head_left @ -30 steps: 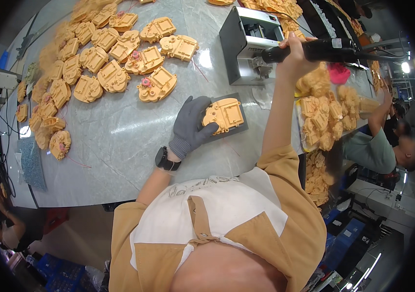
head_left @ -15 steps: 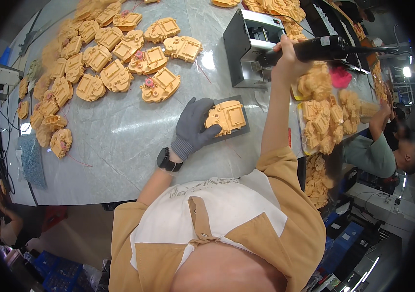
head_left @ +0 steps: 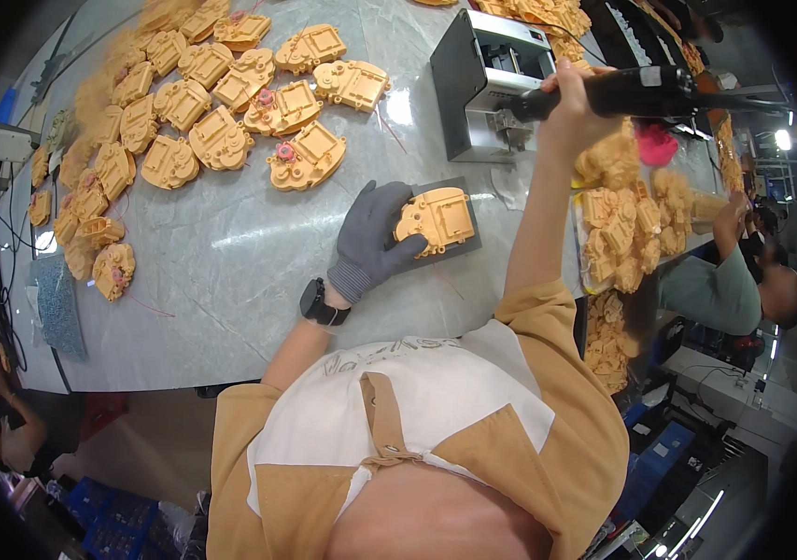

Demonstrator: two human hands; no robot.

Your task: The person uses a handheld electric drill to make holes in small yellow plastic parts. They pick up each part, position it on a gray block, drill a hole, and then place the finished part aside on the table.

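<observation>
My left hand, in a grey glove, grips the left side of a yellow plastic housing. Moulded ribs and a rectangular recess show on the housing's upper face. It rests on a dark flat block on the table. Up and to the right, my bare right hand is wrapped round a black electric screwdriver, held roughly level. Its front end points left at a silver and black box-shaped machine, probably a screw feeder. Whether the tip touches the machine I cannot tell.
Several yellow housings cover the grey table's far left, some with red parts and thin wires. More pieces fill a tray at right, near a pink item. A bag of blue-grey bits lies far left. A co-worker sits at right.
The screwdriver and my right hand have shifted slightly to the right. My left hand stays on the housing, and the block beneath has hardly moved.
</observation>
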